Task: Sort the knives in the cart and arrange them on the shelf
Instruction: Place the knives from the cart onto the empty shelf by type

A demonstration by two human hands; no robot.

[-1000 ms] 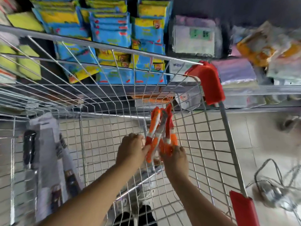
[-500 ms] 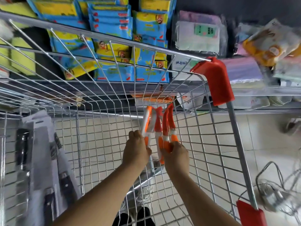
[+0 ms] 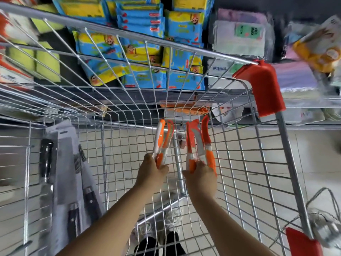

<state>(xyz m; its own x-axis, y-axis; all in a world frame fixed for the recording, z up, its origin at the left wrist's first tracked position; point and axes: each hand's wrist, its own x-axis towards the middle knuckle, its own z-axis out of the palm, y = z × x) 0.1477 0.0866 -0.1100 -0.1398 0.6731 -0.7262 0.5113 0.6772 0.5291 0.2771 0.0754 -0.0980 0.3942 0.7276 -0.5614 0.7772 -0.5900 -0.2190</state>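
Observation:
Inside the wire cart [image 3: 245,163] both my hands hold orange knives upright by their handles. My left hand [image 3: 151,172] grips two orange-and-white knives [image 3: 163,139]. My right hand [image 3: 201,177] grips a separate bunch of orange knives [image 3: 198,143], blades pointing up toward the shelf. A gap of bare cart wire lies between the two bunches. At the cart's left, several black-handled knives on grey cards [image 3: 62,174] lean against the wire wall.
Ahead stands a shelf [image 3: 304,100] with blue-and-yellow packets [image 3: 140,52], face-mask packs [image 3: 241,39] and pale cloth stacks. An orange package [image 3: 186,109] lies on a lower shelf behind the cart. Red corner caps [image 3: 263,89] mark the cart's right rim. Tiled floor and my shoes show below.
The single bunch of orange knives has been split: my left hand drew two away to the left and my right hand keeps the others. The view tilted upward slightly.

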